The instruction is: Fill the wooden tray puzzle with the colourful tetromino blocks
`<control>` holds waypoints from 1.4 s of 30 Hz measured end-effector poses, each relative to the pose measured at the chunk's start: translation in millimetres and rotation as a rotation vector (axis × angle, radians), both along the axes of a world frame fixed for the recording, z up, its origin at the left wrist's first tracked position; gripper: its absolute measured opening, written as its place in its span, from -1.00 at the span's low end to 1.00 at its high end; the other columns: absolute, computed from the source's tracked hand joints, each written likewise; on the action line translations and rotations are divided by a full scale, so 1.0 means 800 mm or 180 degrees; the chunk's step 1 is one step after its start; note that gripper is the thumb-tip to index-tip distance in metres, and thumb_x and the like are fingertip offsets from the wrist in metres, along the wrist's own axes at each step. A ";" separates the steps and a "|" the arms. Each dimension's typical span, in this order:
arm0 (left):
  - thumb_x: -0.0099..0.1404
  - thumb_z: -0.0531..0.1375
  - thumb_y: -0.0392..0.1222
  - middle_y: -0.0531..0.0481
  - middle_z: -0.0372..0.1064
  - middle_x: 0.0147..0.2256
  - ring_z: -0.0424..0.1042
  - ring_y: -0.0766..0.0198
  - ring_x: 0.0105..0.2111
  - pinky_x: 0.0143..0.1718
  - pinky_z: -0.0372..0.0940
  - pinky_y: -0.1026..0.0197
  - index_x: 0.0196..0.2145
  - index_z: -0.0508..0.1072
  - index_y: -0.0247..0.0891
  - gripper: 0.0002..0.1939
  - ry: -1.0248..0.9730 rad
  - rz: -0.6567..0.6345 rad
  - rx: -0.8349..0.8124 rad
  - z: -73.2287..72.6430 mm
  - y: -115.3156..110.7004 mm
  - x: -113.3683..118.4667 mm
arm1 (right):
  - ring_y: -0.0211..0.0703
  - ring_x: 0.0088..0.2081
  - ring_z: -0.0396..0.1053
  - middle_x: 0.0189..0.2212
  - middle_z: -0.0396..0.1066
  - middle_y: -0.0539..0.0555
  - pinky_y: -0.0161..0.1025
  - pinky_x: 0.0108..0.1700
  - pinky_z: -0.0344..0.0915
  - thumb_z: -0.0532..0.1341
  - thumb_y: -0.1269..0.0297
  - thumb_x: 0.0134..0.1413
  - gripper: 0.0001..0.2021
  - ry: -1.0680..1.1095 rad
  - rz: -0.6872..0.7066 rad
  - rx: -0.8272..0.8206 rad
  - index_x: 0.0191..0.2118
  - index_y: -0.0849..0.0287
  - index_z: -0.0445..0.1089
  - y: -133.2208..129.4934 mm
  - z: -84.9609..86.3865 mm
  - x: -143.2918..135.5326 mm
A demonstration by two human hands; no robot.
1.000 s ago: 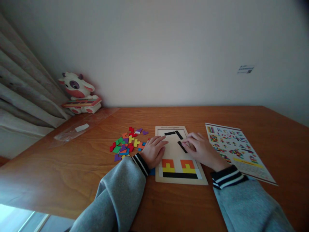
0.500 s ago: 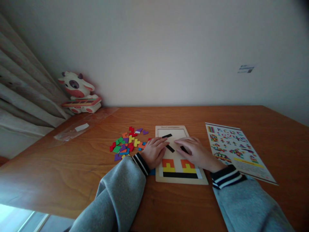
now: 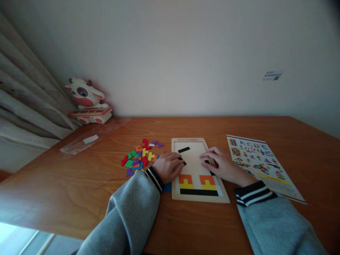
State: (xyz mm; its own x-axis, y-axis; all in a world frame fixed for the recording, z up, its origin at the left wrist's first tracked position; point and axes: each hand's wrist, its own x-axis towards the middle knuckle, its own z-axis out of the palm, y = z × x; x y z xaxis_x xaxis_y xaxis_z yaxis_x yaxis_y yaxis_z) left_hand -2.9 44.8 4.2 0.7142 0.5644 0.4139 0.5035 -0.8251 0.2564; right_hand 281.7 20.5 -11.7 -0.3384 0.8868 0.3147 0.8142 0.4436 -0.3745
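Standing at the worktop's [image 3: 183,226] far left corner, a toy cow [image 3: 86,94] faces out over a clear plastic bag [image 3: 77,147]. Next comes a loose pile of coloured pieces [image 3: 144,162], outside the board's left edge. The left hand [image 3: 168,166] lies palm down across that edge, fingers loosely extended and close together, tips over a slanted black strip [image 3: 184,162]; whether they press on it I can't tell. That strip has just slid left, toward the hand. Beyond it, nearer the far left corner of the board [image 3: 174,194], a tilted black strip [image 3: 183,149] lies untouched. Along the near edge runs a long black bar [image 3: 199,192], with orange-and-yellow blocks [image 3: 186,181] above it. The right hand [image 3: 221,164] has thumb and forefinger parted over a half-hidden strip [image 3: 207,162], seemingly touching it; this one has shifted toward the board's right edge. So the two slanted strips now sit wider apart, one by each of the hands. Farthest right lies a printed sheet [image 3: 265,170].
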 end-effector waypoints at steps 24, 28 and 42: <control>0.45 -0.02 -0.17 -0.11 0.50 -0.28 0.46 0.23 -0.27 -0.16 0.34 0.15 -0.41 0.46 -0.27 -0.64 -0.0152 0.0004 -0.0169 0.006 0.003 -0.003 | -0.09 -0.25 0.37 -0.29 0.41 0.09 -0.16 -0.20 0.30 0.18 0.28 0.19 -0.89 0.0179 0.0225 -0.0212 -0.26 0.10 0.45 -0.007 0.020 -0.003; 0.46 -0.02 -0.16 -0.11 0.49 -0.29 0.46 0.22 -0.28 -0.18 0.32 0.15 -0.41 0.46 -0.27 -0.64 -0.0100 0.0017 -0.0125 0.007 0.002 -0.002 | -0.10 -0.26 0.38 -0.28 0.42 0.08 -0.16 -0.20 0.31 0.18 0.28 0.18 -0.89 0.0220 0.0241 -0.0229 -0.25 0.09 0.46 -0.006 0.019 -0.002; 0.46 -0.03 -0.14 -0.09 0.48 -0.33 0.43 0.19 -0.30 -0.21 0.26 0.11 -0.34 0.48 -0.26 -0.66 0.0096 0.0009 0.0133 0.008 0.000 -0.002 | -0.13 -0.33 0.37 -0.33 0.42 0.08 -0.16 -0.26 0.31 0.16 0.25 0.22 -0.86 0.0174 0.0182 -0.0259 -0.27 0.11 0.45 -0.006 0.023 -0.004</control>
